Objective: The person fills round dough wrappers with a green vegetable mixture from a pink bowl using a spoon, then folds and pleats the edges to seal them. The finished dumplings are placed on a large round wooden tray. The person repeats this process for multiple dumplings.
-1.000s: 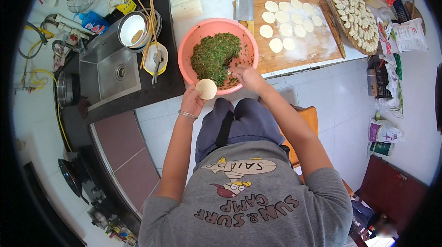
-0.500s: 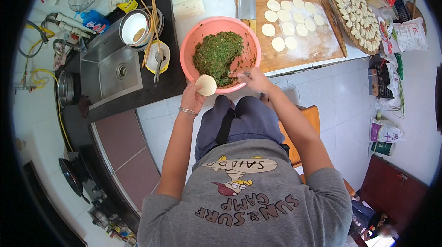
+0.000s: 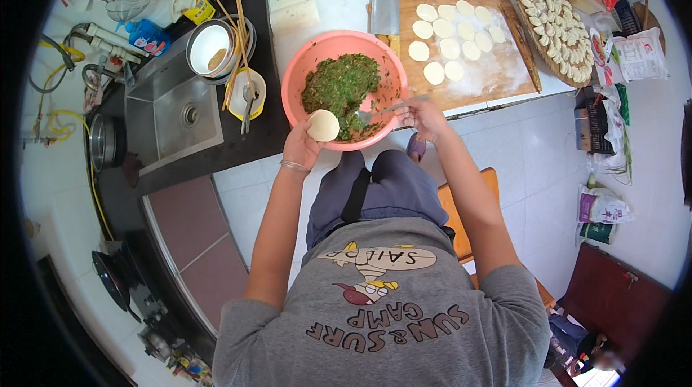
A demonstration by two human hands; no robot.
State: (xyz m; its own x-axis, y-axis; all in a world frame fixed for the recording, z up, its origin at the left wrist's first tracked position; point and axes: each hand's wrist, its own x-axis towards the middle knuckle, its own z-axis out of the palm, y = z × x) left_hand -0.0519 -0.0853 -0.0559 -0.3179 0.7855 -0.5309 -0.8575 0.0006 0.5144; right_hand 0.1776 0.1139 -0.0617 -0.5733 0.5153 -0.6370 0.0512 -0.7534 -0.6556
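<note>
Pinching a pale, smooth, flat dough disc at its left edge, the left hand keeps it at the near rim of a glossy pink plastic bowl. Moist, coarsely chopped green filling is heaped inside. The right hand has its fingers closed on the handle of a slim, shiny metal utensil, which crosses the bowl's right rim. Its long axis runs nearly sideways, slightly slanted: the head points left and a little toward the person, beside the filling; the handle points right. Similar thin rounds lie on a floury wooden board.
</note>
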